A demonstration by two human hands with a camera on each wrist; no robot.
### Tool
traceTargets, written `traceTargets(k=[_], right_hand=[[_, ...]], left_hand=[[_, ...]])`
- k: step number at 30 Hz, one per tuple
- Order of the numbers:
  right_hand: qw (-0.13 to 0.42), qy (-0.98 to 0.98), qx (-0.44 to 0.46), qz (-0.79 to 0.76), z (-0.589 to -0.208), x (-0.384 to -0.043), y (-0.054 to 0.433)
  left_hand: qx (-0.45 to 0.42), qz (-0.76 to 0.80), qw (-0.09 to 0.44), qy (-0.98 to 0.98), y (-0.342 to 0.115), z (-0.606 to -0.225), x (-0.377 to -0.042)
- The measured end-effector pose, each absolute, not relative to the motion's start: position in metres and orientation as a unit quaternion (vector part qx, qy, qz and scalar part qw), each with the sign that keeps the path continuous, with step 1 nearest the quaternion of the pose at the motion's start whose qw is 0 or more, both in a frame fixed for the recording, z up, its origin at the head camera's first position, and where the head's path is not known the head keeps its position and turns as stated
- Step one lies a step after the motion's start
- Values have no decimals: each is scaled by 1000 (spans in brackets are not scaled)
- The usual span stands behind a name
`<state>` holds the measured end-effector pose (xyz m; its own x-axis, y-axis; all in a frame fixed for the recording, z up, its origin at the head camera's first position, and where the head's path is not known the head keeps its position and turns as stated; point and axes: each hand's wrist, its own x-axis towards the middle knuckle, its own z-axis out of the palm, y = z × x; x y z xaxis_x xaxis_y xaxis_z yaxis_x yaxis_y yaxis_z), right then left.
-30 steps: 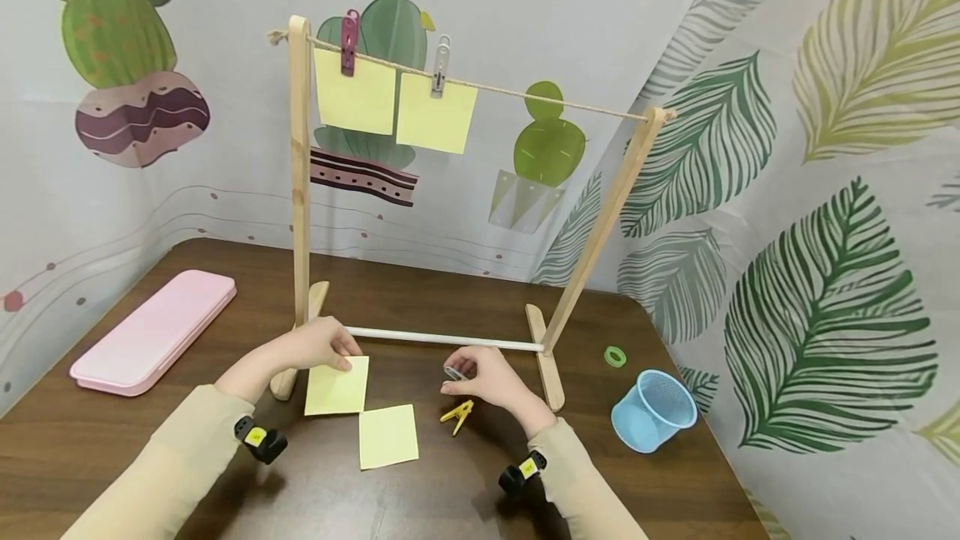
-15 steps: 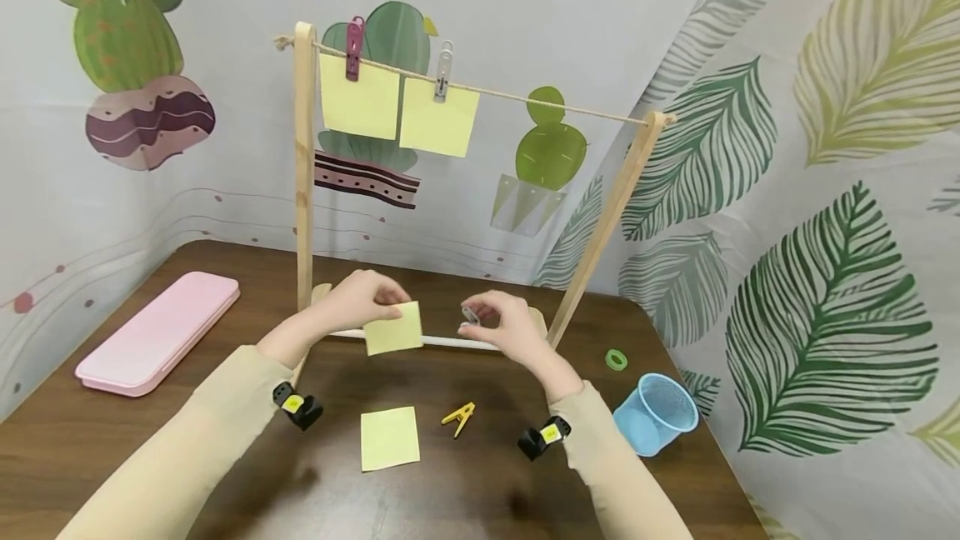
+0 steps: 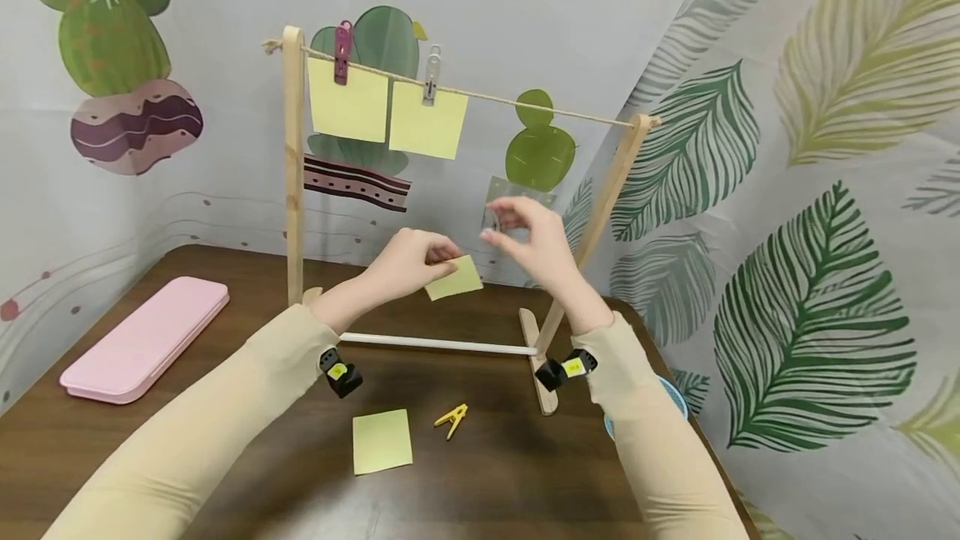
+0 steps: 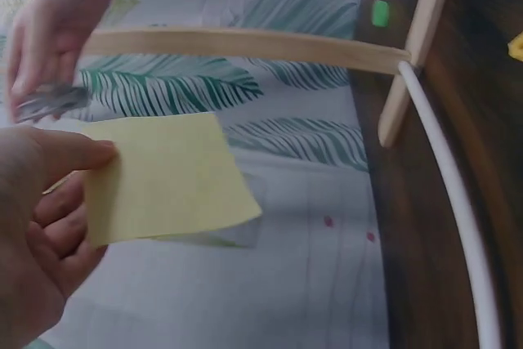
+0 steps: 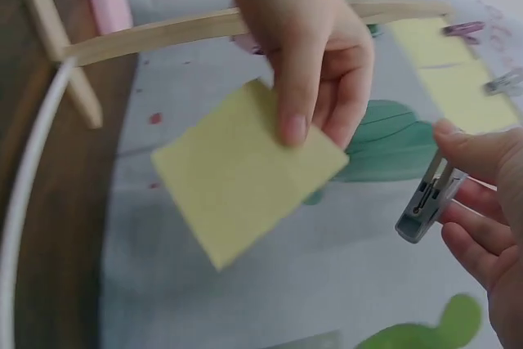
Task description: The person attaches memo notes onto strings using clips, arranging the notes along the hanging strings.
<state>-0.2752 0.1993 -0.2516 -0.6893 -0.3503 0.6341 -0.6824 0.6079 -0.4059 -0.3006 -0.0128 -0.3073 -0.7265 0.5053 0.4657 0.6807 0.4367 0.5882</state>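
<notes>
My left hand pinches a yellow sticky note between thumb and fingers, held in the air under the string. To its right and a little higher, my right hand holds a grey clothespin between thumb and fingers. Two more yellow notes hang from the string: the left by a maroon clothespin, the other by a clear one. On the table lie another yellow note and a yellow clothespin.
The wooden stand has a left post, a right post and a white bottom bar. A pink case lies at the left. My right sleeve partly hides a blue mesh cup. A green ring is near the stand's foot.
My left hand has lifted the note off the table and carried it up and to the right. The right hand has risen towards the string with the grey clothespin.
</notes>
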Motion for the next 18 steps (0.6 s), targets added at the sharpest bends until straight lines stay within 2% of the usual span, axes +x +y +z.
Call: traceTargets(k=[6,14,18], right_hand=[[303,-833,317,338,-204,-281,190],[325,-816,297,374,-151,-288,181],[316,-814,270,404,-132,-290,179]], left_hand=[[-368,-439,170,-802,5,-282,-305],[-311,-526,167,-774,14,-242,-309],[-278,-580,165,-747,16,-230,-313]])
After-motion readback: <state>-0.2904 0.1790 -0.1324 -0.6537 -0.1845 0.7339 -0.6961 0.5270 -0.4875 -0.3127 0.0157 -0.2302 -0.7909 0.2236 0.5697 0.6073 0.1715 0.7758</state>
